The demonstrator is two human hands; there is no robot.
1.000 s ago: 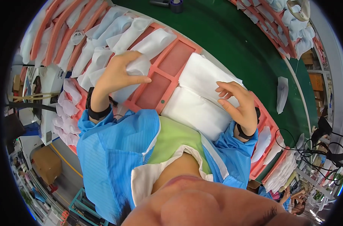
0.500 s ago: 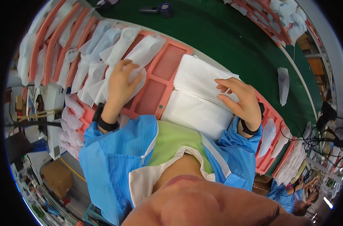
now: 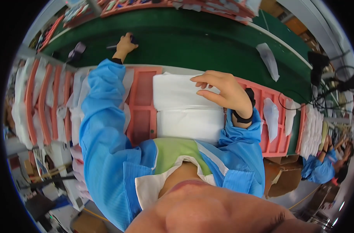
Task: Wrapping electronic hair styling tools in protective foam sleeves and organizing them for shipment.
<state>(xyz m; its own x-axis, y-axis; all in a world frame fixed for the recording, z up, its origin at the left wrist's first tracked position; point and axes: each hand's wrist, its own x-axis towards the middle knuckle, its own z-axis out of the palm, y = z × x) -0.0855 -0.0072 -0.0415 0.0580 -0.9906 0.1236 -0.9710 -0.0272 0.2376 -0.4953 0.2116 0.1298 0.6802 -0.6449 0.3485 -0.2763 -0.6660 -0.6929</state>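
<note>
My left hand (image 3: 125, 45) reaches far out over the green work surface. Its fingers are closed around a dark device with a purple round head (image 3: 134, 39); a thin handle (image 3: 111, 47) sticks out on the left, and the palm hides the rest. My right hand (image 3: 223, 90) hovers above a far stack of folded white sheets (image 3: 173, 91), fingers curved and apart, holding nothing. A second white stack (image 3: 188, 123) lies nearer to me. Both stacks rest on a pink-orange compartment tray (image 3: 144, 103).
Translucent white sleeves fill tray compartments at left and stand in upright pink racks (image 3: 41, 101). Another purple-grey piece (image 3: 76, 51) lies on the green surface (image 3: 192, 39). A loose white sleeve (image 3: 268, 60) is at right, near black cables (image 3: 340, 79). A co-worker in blue (image 3: 320, 167) is beyond.
My left hand has moved from the sleeves in the tray outward onto the dark purple device and closed on it. My right hand stays over the white stack. The view has turned.
</note>
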